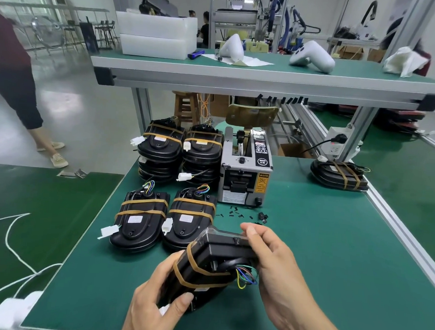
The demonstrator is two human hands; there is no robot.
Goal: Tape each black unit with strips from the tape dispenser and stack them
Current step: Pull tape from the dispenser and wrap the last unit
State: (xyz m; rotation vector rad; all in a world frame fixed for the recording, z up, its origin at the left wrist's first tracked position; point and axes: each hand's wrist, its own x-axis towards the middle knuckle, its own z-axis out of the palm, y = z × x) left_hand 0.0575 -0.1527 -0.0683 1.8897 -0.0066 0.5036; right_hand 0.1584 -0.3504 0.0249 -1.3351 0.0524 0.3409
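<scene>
Both sets of fingers clasp black unit [211, 263] above tabletop [333, 246]: left hand [158, 305] at near end, right hand [269, 258] at wire end. Two tape bands already on; long axis near-left to far-right, wires pointing right. Judged nearly ready for stacking. Taped stacks [179, 150] beside tape dispenser [245, 171]; two taped units [165, 220] nearer.

Bare green mat [333, 246] lies right; taped units [143, 221] and tape dispenser [244, 176] block ahead-left.
</scene>
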